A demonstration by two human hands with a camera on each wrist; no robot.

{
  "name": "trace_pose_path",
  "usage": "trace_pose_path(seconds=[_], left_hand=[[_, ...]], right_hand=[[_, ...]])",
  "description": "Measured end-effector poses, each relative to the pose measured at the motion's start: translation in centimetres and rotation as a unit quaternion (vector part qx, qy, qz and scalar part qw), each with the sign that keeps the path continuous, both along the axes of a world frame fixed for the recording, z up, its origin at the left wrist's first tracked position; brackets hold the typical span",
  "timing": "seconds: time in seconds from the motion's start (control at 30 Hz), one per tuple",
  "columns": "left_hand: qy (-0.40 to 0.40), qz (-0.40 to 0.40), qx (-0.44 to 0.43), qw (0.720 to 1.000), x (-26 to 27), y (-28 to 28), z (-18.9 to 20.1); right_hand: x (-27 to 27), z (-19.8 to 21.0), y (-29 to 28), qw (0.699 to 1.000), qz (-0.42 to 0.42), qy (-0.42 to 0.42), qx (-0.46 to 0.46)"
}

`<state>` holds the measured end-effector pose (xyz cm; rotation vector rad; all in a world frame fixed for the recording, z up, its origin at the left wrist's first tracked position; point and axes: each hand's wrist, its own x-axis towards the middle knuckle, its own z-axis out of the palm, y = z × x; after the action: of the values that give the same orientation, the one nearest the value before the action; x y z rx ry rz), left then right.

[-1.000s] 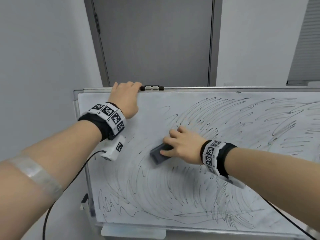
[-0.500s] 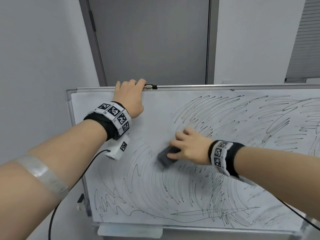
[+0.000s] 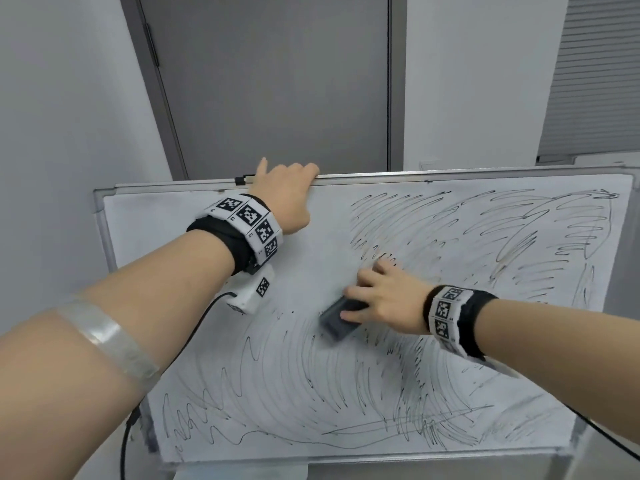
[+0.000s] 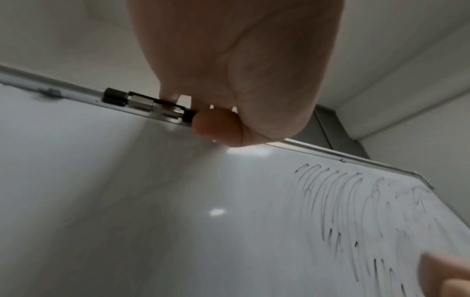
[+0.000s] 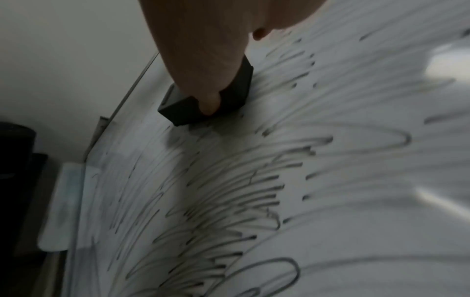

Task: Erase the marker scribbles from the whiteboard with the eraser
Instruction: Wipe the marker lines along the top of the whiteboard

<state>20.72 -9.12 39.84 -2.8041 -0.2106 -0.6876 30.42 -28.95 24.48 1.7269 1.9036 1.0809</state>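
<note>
A whiteboard (image 3: 166, 237) in a metal frame fills the lower half of the head view, covered right and below with black marker scribbles (image 3: 467, 237). My right hand (image 3: 384, 299) grips a dark grey eraser (image 3: 337, 322) and presses it flat on the board near the middle. In the right wrist view the eraser (image 5: 229, 100) lies under my thumb amid the scribbles (image 5: 241, 191). My left hand (image 3: 289, 192) curls over the board's top edge beside a small metal clip (image 4: 134, 103), with the thumb on the board's face. The upper left of the whiteboard (image 4: 127, 191) is wiped white.
A grey door (image 3: 277, 81) stands behind the board, with pale walls on both sides. A marker tray (image 5: 61, 201) runs along the board's bottom edge. Cables hang from both wrist cameras. A window blind (image 3: 595, 81) is at the far right.
My right hand has carried the eraser to the right and slightly down, widening the wiped patch. My left hand has slid right along the top edge, past the metal clip.
</note>
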Motion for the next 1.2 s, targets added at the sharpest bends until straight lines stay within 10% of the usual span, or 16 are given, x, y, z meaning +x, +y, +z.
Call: trace_pose_path(seconds=[0.13,0.27,0.5,0.6,0.73,0.9,1.0,1.2], left_hand=[[0.006,0.037,-0.011,0.999,0.1,-1.1,-0.3],[-0.003,0.017,0.019,1.000,1.1,-2.4,-1.3],[-0.034,0.014,0.028,0.999,2.1,-3.1,-1.9],[-0.035,0.018,0.031,0.999,2.0,-3.7,-2.2],[-0.036,0.017,0.037,0.999,2.1,-4.5,-2.5],[-0.034,0.020,0.004,0.999,2.3,-4.7,-2.2],[-0.039,0.004,0.003,0.999,2.5,-5.1,-1.8],[-0.046,0.022,0.028,0.998,3.0,-6.5,-2.6]], right_hand=[[0.4,2.5,0.0,0.986,-0.032,0.025,0.164],[0.7,7.6,-0.9,0.902,-0.076,0.135,0.403],[1.2,-1.4,-3.2,0.999,-0.026,0.024,0.038],[1.7,1.2,-3.7,0.986,-0.051,0.043,0.153],[2.1,6.9,-3.4,0.886,-0.107,0.141,0.428],[2.1,-0.6,-4.8,0.988,-0.037,0.054,0.138],[2.4,-1.2,-6.3,0.995,-0.054,0.039,0.072],[3.2,6.6,-6.2,0.869,-0.098,0.178,0.452]])
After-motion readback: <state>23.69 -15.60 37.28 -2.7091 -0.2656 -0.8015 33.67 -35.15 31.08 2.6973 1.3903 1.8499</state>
